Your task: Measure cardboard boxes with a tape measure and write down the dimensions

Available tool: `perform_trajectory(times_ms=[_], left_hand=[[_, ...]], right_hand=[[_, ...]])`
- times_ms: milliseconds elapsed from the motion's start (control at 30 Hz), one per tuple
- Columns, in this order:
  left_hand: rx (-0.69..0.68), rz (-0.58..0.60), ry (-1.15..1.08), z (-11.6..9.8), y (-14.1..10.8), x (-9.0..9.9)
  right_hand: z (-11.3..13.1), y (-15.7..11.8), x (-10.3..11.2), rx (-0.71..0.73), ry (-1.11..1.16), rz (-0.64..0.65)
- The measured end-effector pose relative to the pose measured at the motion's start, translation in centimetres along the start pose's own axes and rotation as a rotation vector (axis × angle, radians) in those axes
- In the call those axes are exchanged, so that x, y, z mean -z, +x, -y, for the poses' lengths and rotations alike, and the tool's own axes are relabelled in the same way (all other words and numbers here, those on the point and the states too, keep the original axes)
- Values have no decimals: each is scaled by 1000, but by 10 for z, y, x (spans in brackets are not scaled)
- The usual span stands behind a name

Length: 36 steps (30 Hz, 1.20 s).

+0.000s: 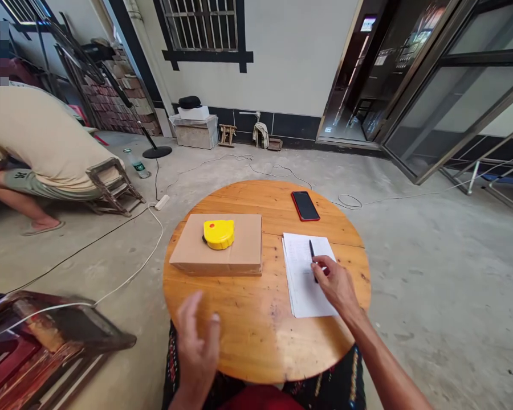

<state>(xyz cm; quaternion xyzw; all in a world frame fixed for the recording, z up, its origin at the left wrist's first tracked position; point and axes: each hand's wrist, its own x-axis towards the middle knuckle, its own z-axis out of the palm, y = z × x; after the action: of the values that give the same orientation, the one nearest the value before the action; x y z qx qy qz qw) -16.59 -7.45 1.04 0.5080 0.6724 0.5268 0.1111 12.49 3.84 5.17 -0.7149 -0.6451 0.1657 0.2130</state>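
My right hand (331,279) is closed around a black pen (311,249) over a stack of white paper (312,296) on the right side of the round wooden table (256,336). Faint writing shows on the top sheet. My left hand (196,339), slightly blurred, hovers by the near left edge of the table with fingers apart and nothing in it. Beyond it lies a closed cardboard box (245,242), with a yellow tape measure (219,234) resting on its top. A phone (305,205) with a red edge lies face up behind the paper.
Another person (38,131) sits on a low wooden stool (115,185) at the left, near a plastic bottle (137,164). A white cable (151,250) and power strip (162,202) run across the floor. Wooden furniture (55,347) stands at the near left.
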Motion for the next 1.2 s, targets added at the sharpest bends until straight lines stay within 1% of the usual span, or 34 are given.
perform_trajectory(times_ms=[33,100,133,167,233,300,333,400,500,567,633,733,833,1033,1200], left_hand=[[-98,113,33,-6,-13,-7],[-261,328,95,-20,-33,-27],[-300,437,121,-27,-40,-38],[-339,520,143,-34,-43,-49],[-407,638,185,-44,-46,-70],[-461,703,223,-49,-45,-87],[-483,723,238,-49,-44,-94],[-522,733,259,-47,-44,-102],[-560,714,276,-42,-46,-105],[-573,705,284,-40,-47,-105],[-589,702,294,-39,-47,-105],[-609,691,308,-41,-48,-104],[-611,663,312,-42,-48,-104],[-623,619,314,-43,-50,-103],[-636,603,322,-48,-50,-101]], right_hand=[[-10,4,4,-28,-69,-9],[-19,9,4,-56,-152,-17],[-19,11,1,-57,-181,-16],[-17,12,-3,-55,-202,-14],[-12,12,-10,-52,-216,-9],[-12,10,-9,-64,-196,-13],[-15,8,-6,-75,-176,-22],[-30,2,7,-104,-127,-56],[-59,-12,26,-148,-64,-113],[-74,-19,30,-144,-36,-122],[-83,-23,27,-106,-10,-115],[-84,-24,15,-59,30,-102],[-82,-25,7,-62,68,-94],[-81,-31,7,-89,109,-114],[-75,-38,5,-80,107,-145]])
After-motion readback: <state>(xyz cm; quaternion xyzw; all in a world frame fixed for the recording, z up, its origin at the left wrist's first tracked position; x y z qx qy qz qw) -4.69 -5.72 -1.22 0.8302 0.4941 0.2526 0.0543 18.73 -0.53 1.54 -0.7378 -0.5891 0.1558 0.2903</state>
